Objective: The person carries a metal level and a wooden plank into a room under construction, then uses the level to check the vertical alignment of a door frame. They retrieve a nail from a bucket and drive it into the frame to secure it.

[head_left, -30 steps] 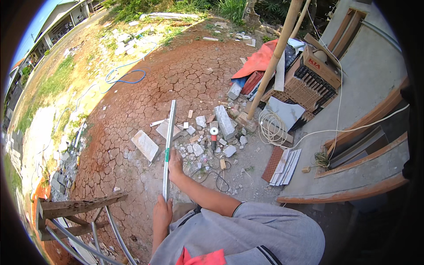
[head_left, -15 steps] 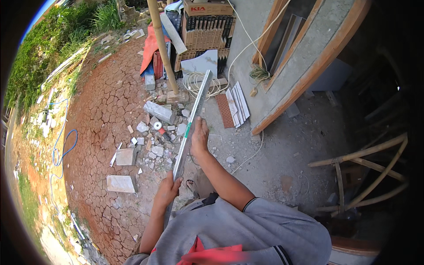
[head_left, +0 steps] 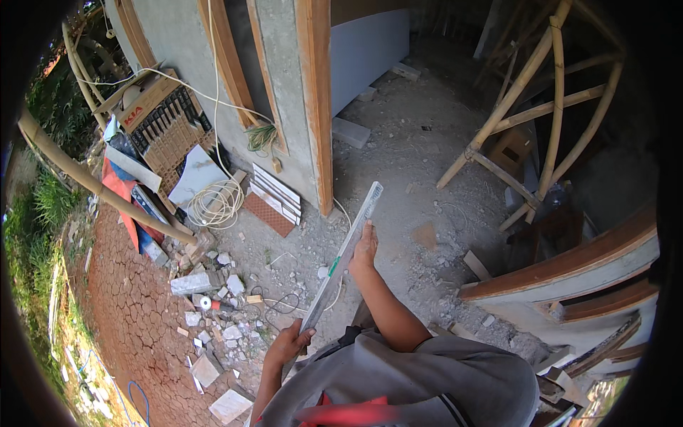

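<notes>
A long, straight silvery metal bar with a green sticker slants up and away to the right in front of me. My left hand is wrapped round its near part, close to my body. Higher up, my right hand grips the bar from its right side, below the far end. The lowest part of the bar is hidden behind my left hand and my grey shirt.
Stone rubble and pale blocks lie at left, beside a red tool with a white disc. Coiled cable, leaning tile strips and stacked boxes stand by the wall. A doorway post rises ahead; bamboo trestles stand at right.
My view has swung to the right, so the doorway and bamboo trestles show more fully. Both hands keep their grip on the bar, which has turned rightward with me.
</notes>
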Demonstrator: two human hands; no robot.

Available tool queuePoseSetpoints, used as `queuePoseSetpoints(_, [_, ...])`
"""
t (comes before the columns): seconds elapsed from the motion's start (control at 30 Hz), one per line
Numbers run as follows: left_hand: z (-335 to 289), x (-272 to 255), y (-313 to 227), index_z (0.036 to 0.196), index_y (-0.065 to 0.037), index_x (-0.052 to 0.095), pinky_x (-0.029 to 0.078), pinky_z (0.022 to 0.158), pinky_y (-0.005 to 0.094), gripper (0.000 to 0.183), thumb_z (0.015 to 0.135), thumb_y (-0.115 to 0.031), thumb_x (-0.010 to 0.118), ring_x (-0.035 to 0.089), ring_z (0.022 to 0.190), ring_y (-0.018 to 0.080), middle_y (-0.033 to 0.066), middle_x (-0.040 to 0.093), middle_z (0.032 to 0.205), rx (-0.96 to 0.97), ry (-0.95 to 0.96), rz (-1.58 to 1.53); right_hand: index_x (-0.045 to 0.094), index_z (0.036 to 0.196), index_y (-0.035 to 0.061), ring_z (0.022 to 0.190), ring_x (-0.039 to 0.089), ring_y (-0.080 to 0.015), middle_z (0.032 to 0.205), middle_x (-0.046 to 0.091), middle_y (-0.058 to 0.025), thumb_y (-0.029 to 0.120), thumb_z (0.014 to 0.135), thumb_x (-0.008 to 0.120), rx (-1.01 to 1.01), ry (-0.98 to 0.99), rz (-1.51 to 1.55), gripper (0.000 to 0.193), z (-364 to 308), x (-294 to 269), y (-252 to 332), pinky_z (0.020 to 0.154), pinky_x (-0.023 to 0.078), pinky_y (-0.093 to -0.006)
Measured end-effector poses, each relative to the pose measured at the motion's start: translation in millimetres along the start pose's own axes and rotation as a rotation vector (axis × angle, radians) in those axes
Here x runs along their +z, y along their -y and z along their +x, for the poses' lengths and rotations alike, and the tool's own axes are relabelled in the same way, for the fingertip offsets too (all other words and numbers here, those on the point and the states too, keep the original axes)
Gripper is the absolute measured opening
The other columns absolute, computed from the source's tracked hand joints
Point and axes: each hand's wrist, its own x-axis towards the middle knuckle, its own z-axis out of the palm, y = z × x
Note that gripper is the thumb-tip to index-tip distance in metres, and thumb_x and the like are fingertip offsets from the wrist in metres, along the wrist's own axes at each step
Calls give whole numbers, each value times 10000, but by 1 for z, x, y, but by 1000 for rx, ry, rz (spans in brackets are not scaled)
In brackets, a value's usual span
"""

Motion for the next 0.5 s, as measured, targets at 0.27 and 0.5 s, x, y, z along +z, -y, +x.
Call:
queuePoseSetpoints(0.27, [210, 54, -122, 954, 3, 497, 498, 535, 468, 419, 983, -405, 588, 659, 600, 388, 200, 624, 635, 175, 196, 288, 593, 1154, -29, 866, 596, -296, 975, 654, -155, 457, 1020, 480, -367, -272, -564, 516, 205, -79, 123, 809, 448, -453])
queuePoseSetpoints(0.5, [343, 88, -259, 1073, -10, 479, 473, 700, 583, 413, 981, -402, 571, 615, 837, 531, 320, 633, 786, 358, 189, 514, 584, 1209, -47, 912, 573, -302, 1038, 635, -207, 415, 1038, 453, -434, -386, -266, 510, 380, -74, 216, 837, 452, -428])
